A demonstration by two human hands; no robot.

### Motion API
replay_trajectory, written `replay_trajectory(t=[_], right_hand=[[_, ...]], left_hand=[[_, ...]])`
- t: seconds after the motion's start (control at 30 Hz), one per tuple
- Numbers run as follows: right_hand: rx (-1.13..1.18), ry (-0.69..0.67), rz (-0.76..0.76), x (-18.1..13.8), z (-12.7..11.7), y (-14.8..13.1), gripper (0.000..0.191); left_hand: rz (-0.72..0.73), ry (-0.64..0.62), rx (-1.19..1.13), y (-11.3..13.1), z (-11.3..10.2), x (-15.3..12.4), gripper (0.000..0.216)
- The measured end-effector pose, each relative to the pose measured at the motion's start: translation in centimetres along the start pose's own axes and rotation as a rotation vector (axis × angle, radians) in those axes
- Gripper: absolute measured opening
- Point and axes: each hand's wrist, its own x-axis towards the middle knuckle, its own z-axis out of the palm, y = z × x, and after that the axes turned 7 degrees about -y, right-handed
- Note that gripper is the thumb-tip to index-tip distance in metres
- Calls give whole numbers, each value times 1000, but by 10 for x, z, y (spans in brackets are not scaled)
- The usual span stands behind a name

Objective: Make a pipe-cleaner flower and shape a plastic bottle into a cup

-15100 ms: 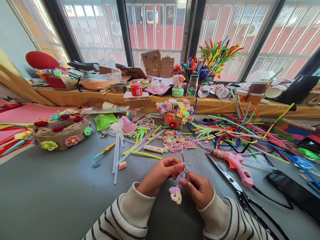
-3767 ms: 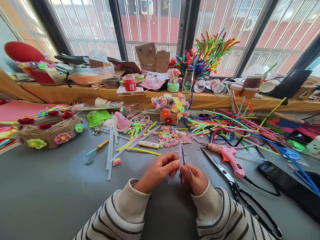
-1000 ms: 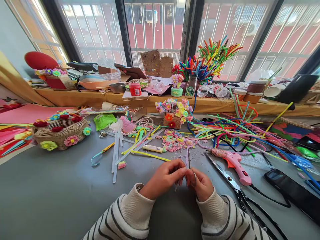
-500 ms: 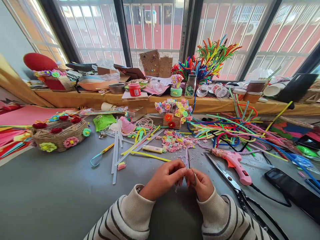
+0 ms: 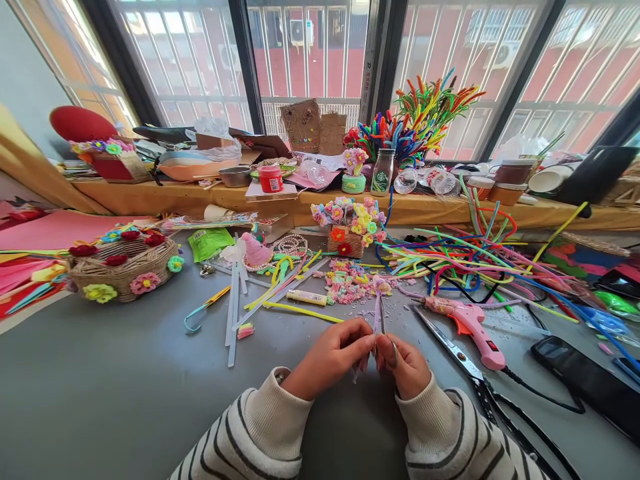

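Left hand (image 5: 333,353) is pinching a pink pipe cleaner (image 5: 375,321) upright over the grey table (image 5: 125,380), steadying it while the right hand (image 5: 407,363), fingers closed, is gripping small scissors (image 5: 383,325) against it; glue gun (image 5: 467,323) is lying nearby.

both hands meet low in the middle, left hand (image 5: 333,357) and right hand (image 5: 407,363) curled tight, fingertips pinched together, striped sleeves angling in

barred windows (image 5: 310,60), grey table (image 5: 100,387), daylight
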Motion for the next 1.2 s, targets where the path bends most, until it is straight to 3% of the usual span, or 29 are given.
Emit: replay_trajectory(t=[0.17,0.4,0.7,0.9,1.2], right_hand=[[82,-64,17,-1,1,0,50],[-62,-2,-35,-2,1,-2,47],[-56,20,18,0,-3,2,48],[-127,-113,-1,-2,-1,4,50],[-461,-243,-141,-5,-2,2,50]], left_hand=[[2,-3,6,1,0,0,22],[-38,8,-1,0,0,1,24],[-8,103,-9,-1,-2,3,22],[7,173,-128,-1,-6,4,19],[-46,112,-356,5,-7,1,19]])
